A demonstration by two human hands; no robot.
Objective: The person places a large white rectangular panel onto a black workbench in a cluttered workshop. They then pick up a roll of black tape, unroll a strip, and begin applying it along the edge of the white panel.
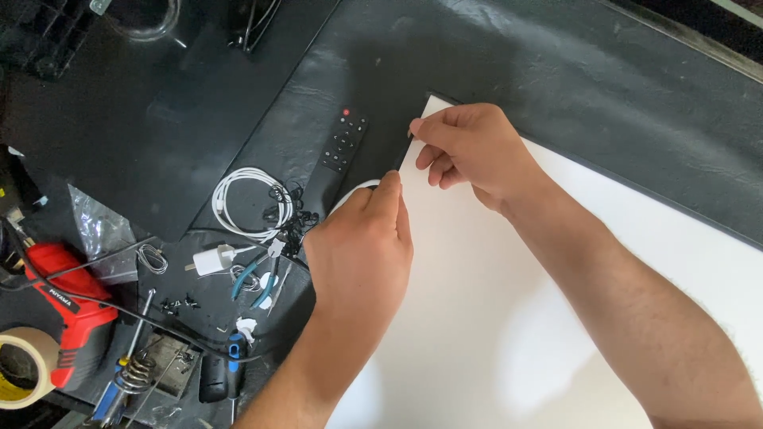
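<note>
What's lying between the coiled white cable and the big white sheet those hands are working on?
In the head view, a slim black remote control lies between the coiled white cable and the large white sheet.

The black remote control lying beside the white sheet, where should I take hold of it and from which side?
Grip the slim black remote control across its long edges near the middle, coming from above. It lies flat with its buttons up; its lower end is hidden behind the left hand, so approach the upper half.
</note>
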